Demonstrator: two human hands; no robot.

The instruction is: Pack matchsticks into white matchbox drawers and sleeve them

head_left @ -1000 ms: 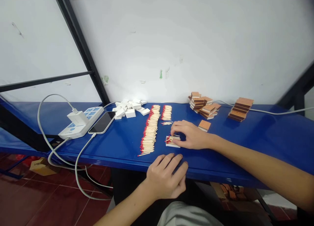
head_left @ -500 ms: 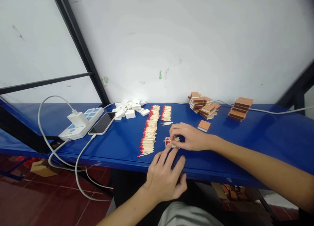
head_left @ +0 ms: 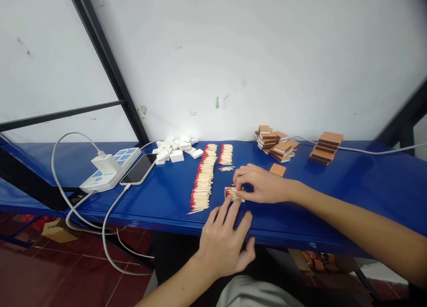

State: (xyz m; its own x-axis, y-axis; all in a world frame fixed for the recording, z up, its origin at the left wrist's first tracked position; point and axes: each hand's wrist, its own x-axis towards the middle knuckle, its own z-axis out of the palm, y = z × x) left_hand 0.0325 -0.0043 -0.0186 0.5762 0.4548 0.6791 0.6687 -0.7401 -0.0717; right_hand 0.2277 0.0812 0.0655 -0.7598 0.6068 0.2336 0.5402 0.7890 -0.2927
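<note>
Head-worn camera, looking forward and down, near blue table [head_left: 160, 196]

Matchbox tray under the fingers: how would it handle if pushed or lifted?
Small card tray, so probably very light; likely slides easily on the glossy table. Thin walls may crush under a firm pinch. Matches lie loose in it, some poking out, so tilting could spill them.
</note>
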